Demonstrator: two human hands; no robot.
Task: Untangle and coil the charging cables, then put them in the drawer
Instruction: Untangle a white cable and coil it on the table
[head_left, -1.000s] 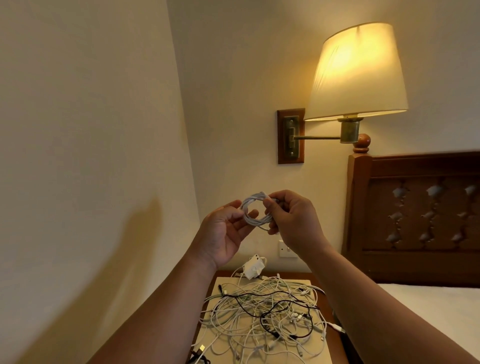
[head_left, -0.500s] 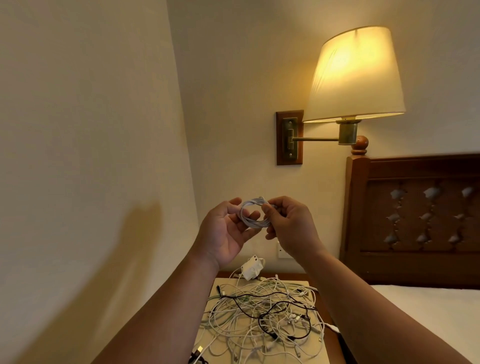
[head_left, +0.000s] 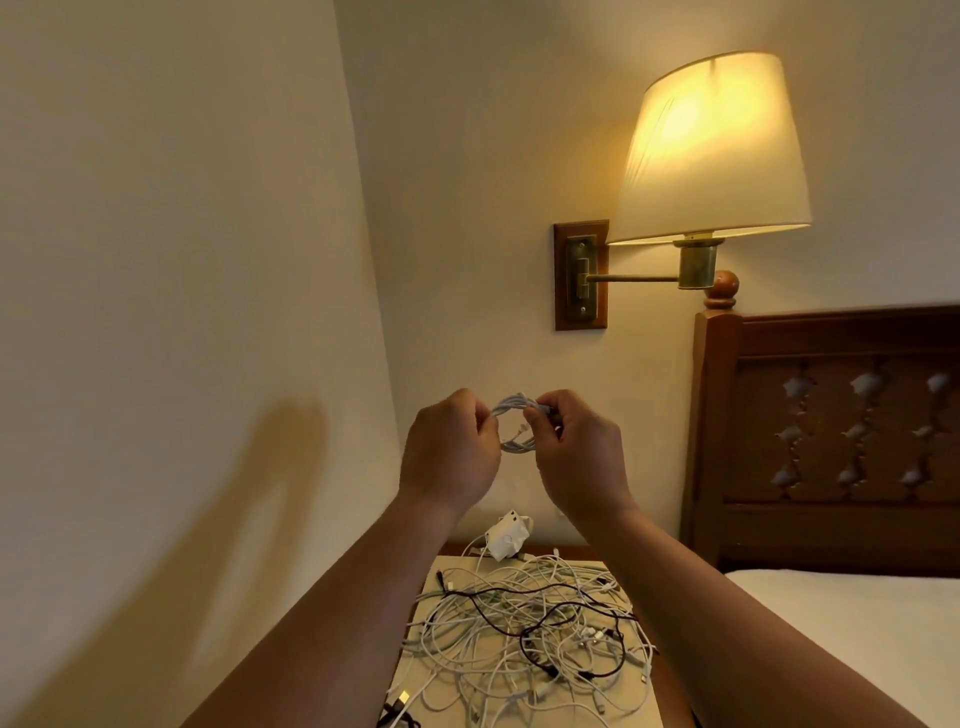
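A small white coiled cable (head_left: 511, 423) is held up in the air between both hands. My left hand (head_left: 449, 452) grips the coil's left side with curled fingers. My right hand (head_left: 576, 449) pinches its right side near the top. Below them a tangle of white and black charging cables (head_left: 524, 634) lies on the bedside table (head_left: 415, 670). A white charger block (head_left: 505, 538) sits at the back of the pile. No drawer shows in this view.
A wall runs close along the left. A lit wall lamp (head_left: 711, 156) hangs above right on a brass arm. A dark wooden headboard (head_left: 831, 436) and a white mattress (head_left: 857, 618) stand to the right of the table.
My left hand has turned over and closed its fingers round the coil, which it earlier cradled in an open palm. Both hands stay at about the same height.
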